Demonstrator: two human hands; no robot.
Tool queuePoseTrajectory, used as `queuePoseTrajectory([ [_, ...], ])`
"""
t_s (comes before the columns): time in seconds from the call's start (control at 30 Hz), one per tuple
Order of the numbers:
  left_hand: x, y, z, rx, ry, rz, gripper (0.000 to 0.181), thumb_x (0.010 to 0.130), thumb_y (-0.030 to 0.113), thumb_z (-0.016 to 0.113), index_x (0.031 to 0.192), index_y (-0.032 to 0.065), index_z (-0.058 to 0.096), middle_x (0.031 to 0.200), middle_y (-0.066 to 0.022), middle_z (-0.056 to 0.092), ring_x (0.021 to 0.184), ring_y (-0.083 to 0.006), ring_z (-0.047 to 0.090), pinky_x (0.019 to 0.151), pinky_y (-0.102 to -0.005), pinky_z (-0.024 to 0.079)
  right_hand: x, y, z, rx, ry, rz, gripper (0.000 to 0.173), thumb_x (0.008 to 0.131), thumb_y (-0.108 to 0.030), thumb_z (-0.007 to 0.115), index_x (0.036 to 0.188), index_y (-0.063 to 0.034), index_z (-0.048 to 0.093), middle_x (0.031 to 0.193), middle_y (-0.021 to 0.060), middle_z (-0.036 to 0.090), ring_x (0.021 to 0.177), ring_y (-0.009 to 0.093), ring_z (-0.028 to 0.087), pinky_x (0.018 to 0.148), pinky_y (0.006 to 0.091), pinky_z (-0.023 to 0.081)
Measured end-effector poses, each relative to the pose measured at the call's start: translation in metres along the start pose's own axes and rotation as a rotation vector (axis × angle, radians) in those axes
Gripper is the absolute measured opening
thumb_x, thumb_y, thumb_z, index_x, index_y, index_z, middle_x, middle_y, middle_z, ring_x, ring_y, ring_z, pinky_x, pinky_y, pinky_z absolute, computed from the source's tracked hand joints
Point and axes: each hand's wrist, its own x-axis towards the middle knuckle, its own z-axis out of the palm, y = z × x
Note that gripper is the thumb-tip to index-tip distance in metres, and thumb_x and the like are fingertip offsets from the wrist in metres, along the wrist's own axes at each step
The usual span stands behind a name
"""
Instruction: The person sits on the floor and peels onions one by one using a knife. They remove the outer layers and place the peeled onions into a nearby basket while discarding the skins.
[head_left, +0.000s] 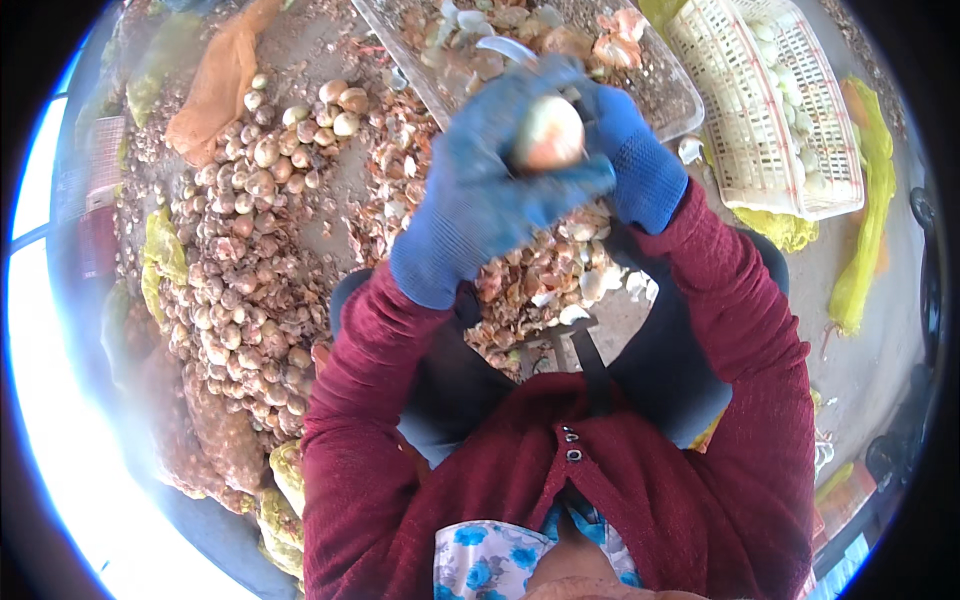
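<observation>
My left hand (480, 195), in a blue knit work glove with a darker coated palm, is curled around an onion (551, 135). The onion looks pale, with a reddish-brown patch low on it. On its other side is my right hand (634, 154), gloved alike, its fingers folded around a knife. Only the pale curved blade of the knife (508, 49) sticks out past the blurred fingers; its handle is mostly hidden. Beneath both hands lies a shallow plastic tray (686, 116) with onion skins and scraps in it.
Unpeeled onions (255, 187) are heaped on the floor at left, beside an orange mesh bag (217, 90). Onion skins (525, 292) cover the floor between my knees. At right stand white slatted crates (739, 120), pale onions inside, near a yellow mesh bag (862, 225).
</observation>
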Motion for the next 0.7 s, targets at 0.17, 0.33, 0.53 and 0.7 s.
queuePoseTrajectory([
  [0.17,-0.007,-0.01,-0.026,0.132,0.039,0.019,0.064,0.075,0.007,0.083,0.131,0.0002,0.053,0.129,-0.0112,0.059,0.109,-0.016,0.061,0.088,-0.0298,0.055,0.005,0.014,-0.012,-0.73,0.156,-0.066,0.019,0.092,-0.021,0.059,0.106,-0.0085,0.058,0.068,0.0162,0.062,0.067,0.035,0.067,0.062,0.0456,0.053],
  [0.33,-0.004,-0.003,-0.031,-0.069,0.121,-0.254,0.061,0.067,0.005,0.087,0.122,-0.0003,0.061,0.115,-0.0076,0.064,0.101,-0.0137,0.063,0.088,-0.0283,0.054,0.01,-0.027,-0.008,-0.455,0.18,-0.054,0.029,0.091,-0.018,0.062,0.119,-0.0133,0.055,0.065,0.0146,0.06,0.061,0.033,0.066,0.054,0.0444,0.051],
  [0.53,-0.003,0.001,-0.029,0.063,0.138,-0.308,0.056,0.067,0.01,0.089,0.115,-0.0003,0.061,0.102,-0.007,0.069,0.094,-0.0133,0.066,0.085,-0.0268,0.055,0.003,-0.024,-0.001,-0.481,0.131,-0.287,0.045,0.087,-0.013,0.065,0.129,-0.013,0.048,0.068,0.0153,0.062,0.062,0.036,0.065,0.052,0.0449,0.051],
  [0.7,-0.004,0.001,-0.03,-0.307,0.167,-0.309,0.053,0.072,0.008,0.084,0.118,-0.0004,0.06,0.104,-0.008,0.069,0.094,-0.0158,0.067,0.088,-0.0288,0.054,0.01,-0.022,-0.001,-0.406,0.057,-0.445,0.052,0.083,-0.014,0.067,0.13,-0.0111,0.045,0.073,0.0176,0.064,0.063,0.038,0.065,0.054,0.0466,0.051],
])
